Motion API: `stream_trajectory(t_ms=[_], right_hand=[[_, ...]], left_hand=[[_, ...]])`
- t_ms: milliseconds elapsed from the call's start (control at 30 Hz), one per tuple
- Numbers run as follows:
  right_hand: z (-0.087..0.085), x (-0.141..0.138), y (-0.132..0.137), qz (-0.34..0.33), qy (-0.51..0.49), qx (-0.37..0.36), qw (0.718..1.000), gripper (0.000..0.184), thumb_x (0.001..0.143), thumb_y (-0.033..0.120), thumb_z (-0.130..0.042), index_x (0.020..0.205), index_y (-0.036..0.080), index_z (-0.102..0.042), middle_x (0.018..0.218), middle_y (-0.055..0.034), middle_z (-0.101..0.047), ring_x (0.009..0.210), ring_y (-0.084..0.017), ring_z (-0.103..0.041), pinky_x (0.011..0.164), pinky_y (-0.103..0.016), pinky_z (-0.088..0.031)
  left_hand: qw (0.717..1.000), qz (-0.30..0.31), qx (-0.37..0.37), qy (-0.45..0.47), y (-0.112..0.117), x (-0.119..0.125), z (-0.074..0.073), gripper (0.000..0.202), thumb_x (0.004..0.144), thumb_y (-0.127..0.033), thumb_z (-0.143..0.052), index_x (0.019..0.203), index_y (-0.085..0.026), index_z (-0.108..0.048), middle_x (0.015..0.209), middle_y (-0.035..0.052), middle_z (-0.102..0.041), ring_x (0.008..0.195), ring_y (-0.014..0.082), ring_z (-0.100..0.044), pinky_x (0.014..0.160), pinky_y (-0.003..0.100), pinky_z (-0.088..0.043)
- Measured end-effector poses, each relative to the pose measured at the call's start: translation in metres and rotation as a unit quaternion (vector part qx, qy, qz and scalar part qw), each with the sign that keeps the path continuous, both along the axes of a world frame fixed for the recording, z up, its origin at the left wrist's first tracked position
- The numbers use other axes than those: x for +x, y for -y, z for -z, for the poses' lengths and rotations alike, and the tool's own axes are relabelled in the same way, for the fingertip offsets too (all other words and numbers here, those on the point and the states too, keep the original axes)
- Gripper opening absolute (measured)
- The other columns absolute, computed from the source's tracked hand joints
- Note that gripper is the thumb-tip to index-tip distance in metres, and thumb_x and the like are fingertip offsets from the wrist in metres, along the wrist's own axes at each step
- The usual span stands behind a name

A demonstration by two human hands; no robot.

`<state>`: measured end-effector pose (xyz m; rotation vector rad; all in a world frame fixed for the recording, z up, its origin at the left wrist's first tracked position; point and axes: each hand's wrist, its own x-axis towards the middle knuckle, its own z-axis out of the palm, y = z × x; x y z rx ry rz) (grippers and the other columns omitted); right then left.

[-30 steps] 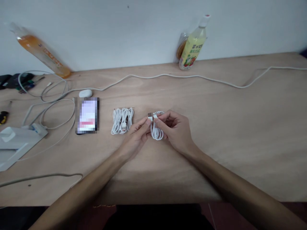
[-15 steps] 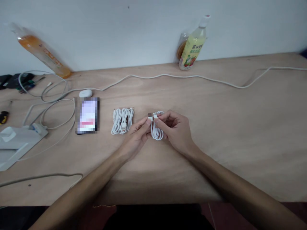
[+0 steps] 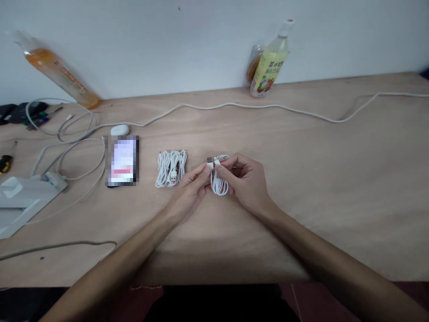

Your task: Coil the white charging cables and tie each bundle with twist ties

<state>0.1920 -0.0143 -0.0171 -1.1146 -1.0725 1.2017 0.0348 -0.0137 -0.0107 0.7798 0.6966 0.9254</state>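
Fingers of the left hand [image 3: 190,187] and right hand [image 3: 250,181] each pinch one connector [image 3: 210,164] of a coiled white cable [image 3: 219,186] near the middle of the worktop [image 3: 321,179]. From the coil, bundled cables [image 3: 170,169] lie at nine o'clock, a yellow-labelled bottle [image 3: 269,69] at one o'clock.

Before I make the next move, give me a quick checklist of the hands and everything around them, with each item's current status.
1. Left hand gripping the left plug: ok, pinched at the thumb tip.
2. Right hand gripping the right plug: ok, pinched beside the other.
3. Held cable gathered in a coil: ok.
4. Tie around that coil: cannot tell, fingers cover part of it.
5. Left hand not touching the coiled cables beside it: cannot tell, they meet in this view.
6. Long white cable apart from both hands: ok, it runs beyond them.
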Motion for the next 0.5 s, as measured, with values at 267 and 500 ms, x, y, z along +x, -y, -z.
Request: stream_trajectory(t_ms=[267,500], right_hand=[[-0.0018,0.0005,0.0006,-0.005,-0.001,0.004,1.000,0.030,0.082,0.045,-0.089,0.075,0.024,-0.069,0.068,0.0031,-0.069,0.051,-0.010,-0.056,0.048,-0.026,-0.050],[-0.0005,0.0003,0.0000,-0.001,0.002,0.000,1.000,0.030,0.081,0.045,-0.089,0.074,0.024,-0.070,0.070,0.0016,-0.072,0.055,-0.012,-0.060,0.048,-0.025,-0.050]], left_hand=[[1.000,0.004,0.009,0.002,0.0001,0.0007,0.0005,0.041,0.099,-0.048,-0.084,0.128,-0.020,-0.086,0.122,0.0134,-0.084,0.118,0.0303,-0.075,0.101,0.040,-0.060],[1.000,0.001,0.001,-0.004,-0.0001,0.0005,0.0000,0.042,0.098,-0.048,-0.085,0.128,-0.019,-0.085,0.121,0.0139,-0.084,0.120,0.0306,-0.075,0.101,0.040,-0.059]])
